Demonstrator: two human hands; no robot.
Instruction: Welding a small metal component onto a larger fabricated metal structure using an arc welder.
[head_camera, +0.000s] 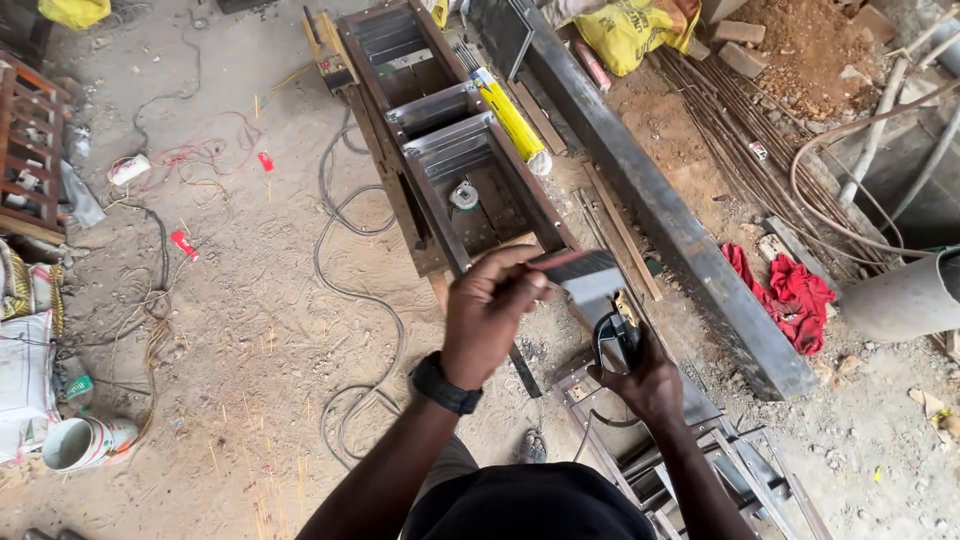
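**Both hands busy over the steel frame**

While the head camera looks straight down, the left hand (487, 315) has its fingers closed around a flat grey metal piece (585, 272), holding it just below the near end of the long steel frame (440, 140). Right hand (645, 380) sits just right of that, fingers wrapped on a dark tool (615, 340) that touches the piece's lower edge. Inside the frame lies a small round disc (464, 195); a yellow tube (510, 118) rests on its right rail. Right of the frame runs a dark steel beam (660, 210), with a red rag (790, 295) beyond it. Black cable (340, 290) loops over the dusty floor left of the frame.
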